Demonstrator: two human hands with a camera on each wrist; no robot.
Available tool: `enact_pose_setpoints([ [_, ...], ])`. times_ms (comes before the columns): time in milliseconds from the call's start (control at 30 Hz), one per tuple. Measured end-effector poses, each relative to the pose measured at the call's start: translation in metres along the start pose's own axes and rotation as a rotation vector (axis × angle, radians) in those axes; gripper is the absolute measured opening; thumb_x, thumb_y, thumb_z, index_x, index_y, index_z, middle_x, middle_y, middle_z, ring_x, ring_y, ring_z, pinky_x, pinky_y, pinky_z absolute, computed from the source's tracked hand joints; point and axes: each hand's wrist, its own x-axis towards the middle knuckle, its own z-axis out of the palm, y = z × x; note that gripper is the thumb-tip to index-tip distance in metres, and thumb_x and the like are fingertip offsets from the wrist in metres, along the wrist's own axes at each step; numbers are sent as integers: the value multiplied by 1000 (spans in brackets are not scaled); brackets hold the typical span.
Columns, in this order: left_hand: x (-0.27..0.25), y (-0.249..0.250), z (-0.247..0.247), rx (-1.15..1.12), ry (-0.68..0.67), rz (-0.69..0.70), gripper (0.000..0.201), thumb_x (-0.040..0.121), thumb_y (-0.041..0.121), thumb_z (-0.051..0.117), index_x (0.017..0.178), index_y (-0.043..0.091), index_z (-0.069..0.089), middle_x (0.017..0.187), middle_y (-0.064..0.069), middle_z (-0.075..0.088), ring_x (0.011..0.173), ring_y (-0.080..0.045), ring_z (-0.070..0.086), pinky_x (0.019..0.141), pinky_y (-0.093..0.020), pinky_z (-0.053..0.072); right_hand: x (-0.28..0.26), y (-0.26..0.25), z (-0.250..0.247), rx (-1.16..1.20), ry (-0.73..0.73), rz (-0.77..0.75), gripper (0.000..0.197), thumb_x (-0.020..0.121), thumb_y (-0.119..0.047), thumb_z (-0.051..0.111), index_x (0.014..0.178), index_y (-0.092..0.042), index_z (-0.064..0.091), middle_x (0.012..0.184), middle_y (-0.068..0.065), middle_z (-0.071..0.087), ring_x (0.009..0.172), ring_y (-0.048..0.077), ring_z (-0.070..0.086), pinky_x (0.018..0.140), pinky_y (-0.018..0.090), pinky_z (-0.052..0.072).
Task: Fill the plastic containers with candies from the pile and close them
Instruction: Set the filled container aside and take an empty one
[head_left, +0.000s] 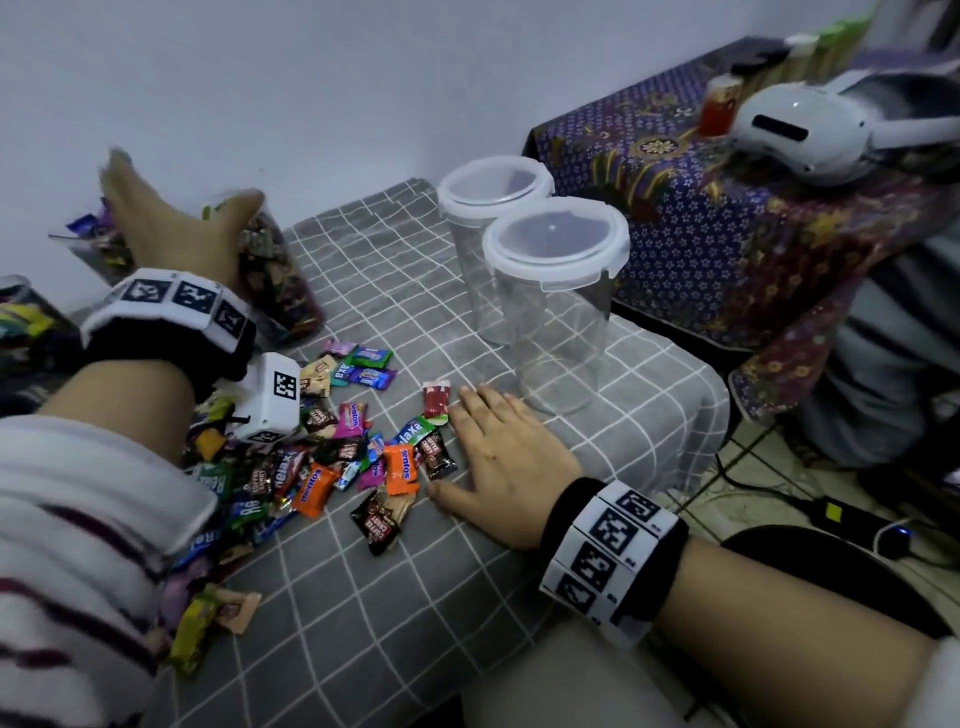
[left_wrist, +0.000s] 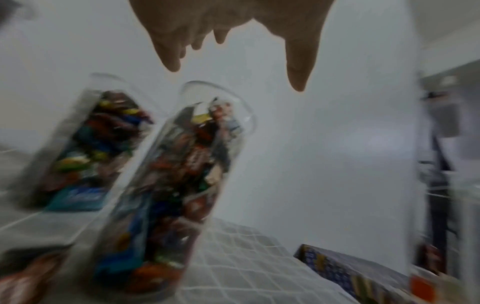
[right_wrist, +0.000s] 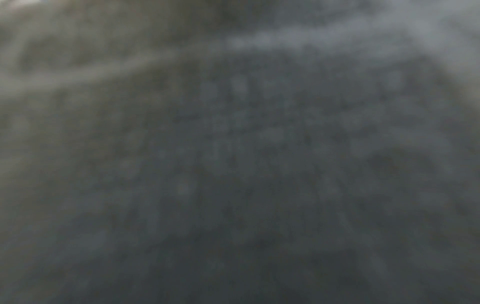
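The head view takes in the whole grey checked cloth, the candy pile and both hands; the left wrist view shows only two filled, lidless containers, the nearer and the farther, blurred below the spread fingers; the right wrist view is dark and shows nothing readable.

At 1 o'clock from the pile stand two clear containers, near one and far one, touching or nearly so, each with a white lid on top and no candy inside; a white headset lies on a purple patterned cloth further toward 2 o'clock.

The left forearm covers the 9 o'clock side of the pile and part of the filled container behind it.

The left hand is raised at 11 o'clock, fingers splayed, holding nothing; the right hand lies flat on the cloth at the pile's 3 o'clock edge, fingers straight and released, thumb beside a brown candy.
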Motion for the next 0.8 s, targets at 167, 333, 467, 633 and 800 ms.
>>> enact_pose_setpoints([
  [167, -26, 42, 14, -183, -352, 159, 98, 73, 44, 74, 148, 15, 20, 154, -5, 25, 140, -15, 26, 115, -32, 23, 0, 0, 0, 2, 11, 0, 82, 91, -63, 28, 150, -11, 4, 159, 9, -1, 146, 21, -3, 113, 32, -8],
  [333, -52, 77, 31, -273, -731, 122, 116, 52, 47, 79, 148, 18, 21, 152, -6, 29, 137, -18, 31, 109, -33, 31, -1, 0, -1, -9, -1, 1, 82, 91, -64, 25, 150, -12, 2, 159, 8, -2, 146, 20, -5, 111, 32, -10],
  [467, -66, 92, 42, -300, -959, 109, 108, 56, 31, 75, 149, 20, 20, 154, -7, 25, 139, -18, 28, 112, -35, 29, 0, 1, 0, -2, 4, 1, 83, 91, -64, 27, 150, -13, 2, 159, 7, -2, 146, 20, -4, 110, 31, -11],
  [633, -79, 94, 53, -435, -1035, 69, 89, 70, 13, 75, 146, 12, 29, 146, -4, 39, 127, -10, 42, 105, -22, 35, 0, 1, 0, 1, 6, 1, 83, 91, -64, 28, 150, -13, 2, 159, 7, -3, 146, 20, -5, 111, 32, -11],
  [800, -84, 89, 56, -507, -839, 51, 59, 83, 3, 65, 137, 8, 44, 131, -9, 53, 115, -11, 52, 104, -23, 40, 0, 1, 0, 0, 20, 2, 83, 91, -64, 28, 151, -13, 4, 159, 7, -1, 146, 20, -4, 108, 30, -12],
])
